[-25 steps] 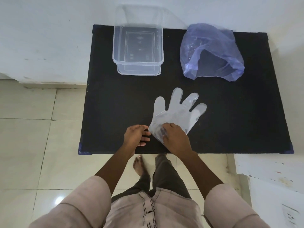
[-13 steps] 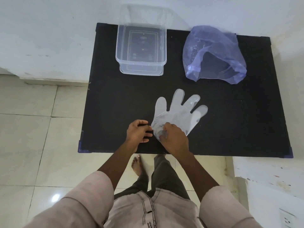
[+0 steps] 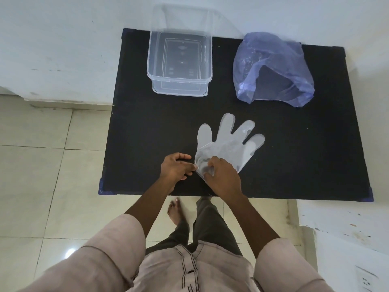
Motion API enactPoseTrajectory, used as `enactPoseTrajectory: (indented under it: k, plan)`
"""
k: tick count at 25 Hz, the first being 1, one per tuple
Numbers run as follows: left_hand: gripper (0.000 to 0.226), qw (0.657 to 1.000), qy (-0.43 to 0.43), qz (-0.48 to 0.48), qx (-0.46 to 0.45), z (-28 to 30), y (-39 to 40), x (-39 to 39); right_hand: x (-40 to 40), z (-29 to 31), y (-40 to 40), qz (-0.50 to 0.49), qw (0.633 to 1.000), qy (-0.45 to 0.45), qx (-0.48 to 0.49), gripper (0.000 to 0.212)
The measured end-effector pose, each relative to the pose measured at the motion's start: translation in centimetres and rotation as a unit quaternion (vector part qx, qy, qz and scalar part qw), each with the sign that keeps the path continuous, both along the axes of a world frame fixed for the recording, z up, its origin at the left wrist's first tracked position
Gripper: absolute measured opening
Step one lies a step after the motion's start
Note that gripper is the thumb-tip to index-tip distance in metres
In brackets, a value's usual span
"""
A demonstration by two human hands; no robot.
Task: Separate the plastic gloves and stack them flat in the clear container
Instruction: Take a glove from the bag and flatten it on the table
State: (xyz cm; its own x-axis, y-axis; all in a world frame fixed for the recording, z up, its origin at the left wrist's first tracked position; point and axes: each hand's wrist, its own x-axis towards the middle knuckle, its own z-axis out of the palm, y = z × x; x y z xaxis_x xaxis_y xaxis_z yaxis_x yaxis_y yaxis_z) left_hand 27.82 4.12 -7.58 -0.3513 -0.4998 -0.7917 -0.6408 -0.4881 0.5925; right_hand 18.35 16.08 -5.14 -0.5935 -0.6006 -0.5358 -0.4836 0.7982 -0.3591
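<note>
- The black desk [image 3: 147,127] fills the middle of the view, pushed against a pale wall; everything in the task lies on it.
- A crumpled blue plastic bag [image 3: 273,68] sits at the far right, its mouth facing the person; whether it holds more gloves cannot be told.
- The clear container [image 3: 180,81] stands at the far edge, left of the bag, open-topped and seemingly bare inside; it is well apart from the gloves.
- The plastic gloves [image 3: 229,140] lie flat near the front edge, fingers splayed away from the person; they look milky and translucent, with a crinkled patch near the cuff; how many layers cling together cannot be told.
- Judged as handling: thin, nearly weightless film, limp and slippery, prone to static cling and tearing; best taken at the open cuff edge, where one layer can be peeled from the next.
- The right hand [image 3: 224,178] rests over the cuff, fingertips pressed together on the film, pinning or pinching it.
- The left hand [image 3: 175,167] sits just beside it, thumb and fingers closed on the cuff's left corner.
</note>
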Motion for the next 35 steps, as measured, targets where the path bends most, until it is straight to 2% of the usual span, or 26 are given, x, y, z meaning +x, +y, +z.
enactPoseTrajectory:
  k: [6,12,20,24,29,33,35]
  plan:
    - [0.022,0.998,0.054,-0.013,0.039,0.1,0.4,0.1,0.0,-1.0,0.1,-0.080,0.992,-0.045,-0.087,0.032]
    - [0.023,0.993,0.087,-0.033,0.070,0.1,0.5,0.2,0.2,-1.1,0.0,-0.128,0.977,-0.109,-0.134,0.027]
    - [0.027,0.989,0.111,-0.050,0.078,0.2,0.6,0.2,0.1,-1.5,0.3,-0.151,0.970,-0.110,-0.157,0.015]
    - [0.027,0.994,0.092,-0.039,0.045,0.3,0.6,0.4,-0.1,-1.4,0.6,-0.199,0.954,-0.133,-0.182,0.010]
    - [0.026,0.998,0.054,0.013,-0.001,0.2,0.5,0.6,-0.2,-1.4,1.1,-0.300,0.911,-0.177,-0.220,0.010]
    - [0.024,0.996,0.010,-0.011,-0.090,-0.5,0.6,0.8,-0.3,-1.4,1.1,-0.329,0.901,-0.180,-0.218,0.013]
    - [0.023,0.979,-0.014,-0.042,-0.198,-0.6,1.0,1.1,-0.3,-1.4,1.0,-0.331,0.899,-0.182,-0.220,0.015]
